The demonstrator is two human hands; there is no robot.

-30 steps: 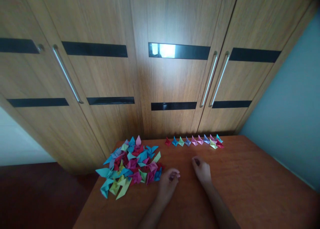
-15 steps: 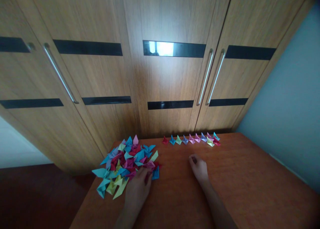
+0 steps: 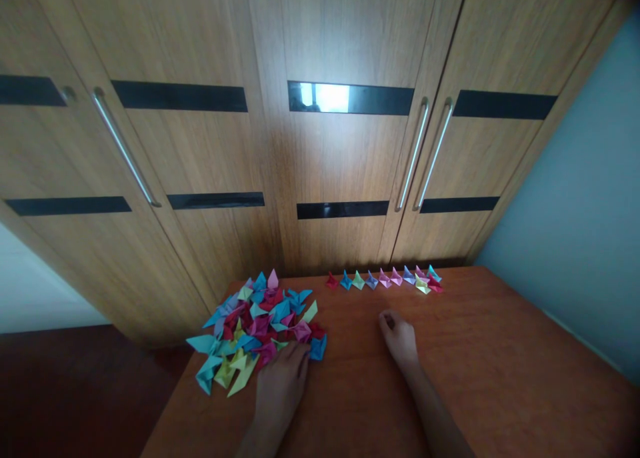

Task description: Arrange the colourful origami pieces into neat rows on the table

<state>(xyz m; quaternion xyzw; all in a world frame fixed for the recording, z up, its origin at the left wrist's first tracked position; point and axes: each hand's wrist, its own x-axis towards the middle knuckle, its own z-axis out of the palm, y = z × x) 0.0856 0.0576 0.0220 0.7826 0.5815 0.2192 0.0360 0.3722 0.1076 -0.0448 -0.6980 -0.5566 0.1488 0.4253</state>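
Note:
Folded paper pieces in many colours lie in a heap (image 3: 260, 325) on the left part of the brown table (image 3: 350, 391). My left hand (image 3: 284, 378) is at the heap's near right edge, its fingertips by pink and green pieces; whether it grips one is hidden. A blue piece (image 3: 318, 347) lies just right of those fingers. My right hand (image 3: 399, 338) rests on the table right of the heap, its fingers curled together, with nothing visible in them. Beyond it, a row of small upright folded pieces (image 3: 371, 280) runs along the back edge.
Wooden cupboard doors (image 3: 340, 158) with metal handles stand right behind the table's back edge. At the row's right end, a yellow piece (image 3: 423, 284) and a red piece (image 3: 435, 285) sit in front of others. A pale blue wall (image 3: 575, 245) is on the right.
My left hand has drawn slightly back towards me and to the right, uncovering a bit of green paper. The blue piece beside it has shifted a little right. My right hand has stayed in place.

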